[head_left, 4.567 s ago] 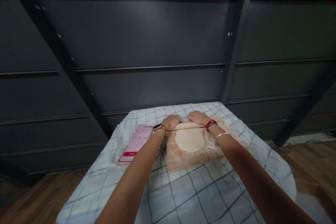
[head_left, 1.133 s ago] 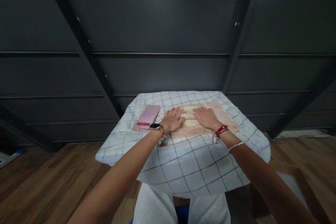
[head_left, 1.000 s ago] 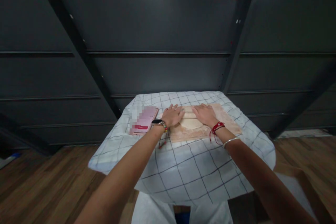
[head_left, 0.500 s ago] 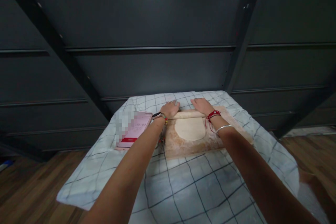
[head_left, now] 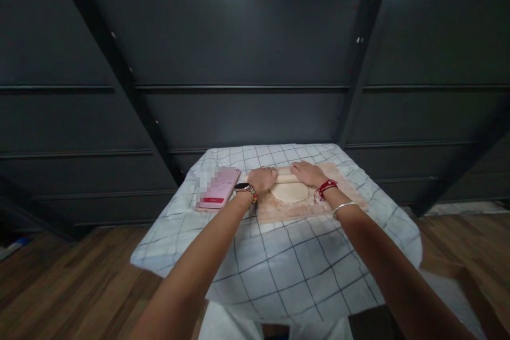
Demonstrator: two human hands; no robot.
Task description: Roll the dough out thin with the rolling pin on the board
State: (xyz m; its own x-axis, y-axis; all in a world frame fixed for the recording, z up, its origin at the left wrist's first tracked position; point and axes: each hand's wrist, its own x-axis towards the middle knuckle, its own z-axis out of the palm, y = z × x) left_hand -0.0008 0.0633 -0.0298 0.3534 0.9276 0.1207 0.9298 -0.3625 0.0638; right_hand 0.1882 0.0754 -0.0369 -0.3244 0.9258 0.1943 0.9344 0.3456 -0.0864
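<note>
A pale rolling pin (head_left: 288,178) lies crosswise on the far part of a flat, oval sheet of dough (head_left: 289,193). My left hand (head_left: 263,178) is closed over the pin's left end, with a watch and beaded bracelet at the wrist. On the right end rests my right hand (head_left: 309,173), its fingers bent over the pin; a red string bracelet and a silver bangle are on that arm. Under the dough lies a floury, light-brown rectangular mat (head_left: 279,214). The pin's ends are hidden by my hands.
Left of my left hand lies a pink phone (head_left: 223,186), its screen partly blurred out. A white checked cloth (head_left: 287,255) covers the table. Dark metal panels (head_left: 247,117) stand behind it, and wooden flooring (head_left: 91,271) shows on both sides.
My view has shifted, showing more of the table's near edge. The rolling pin and both hands have come slightly nearer to me over the dough, whose visible part looks smaller.
</note>
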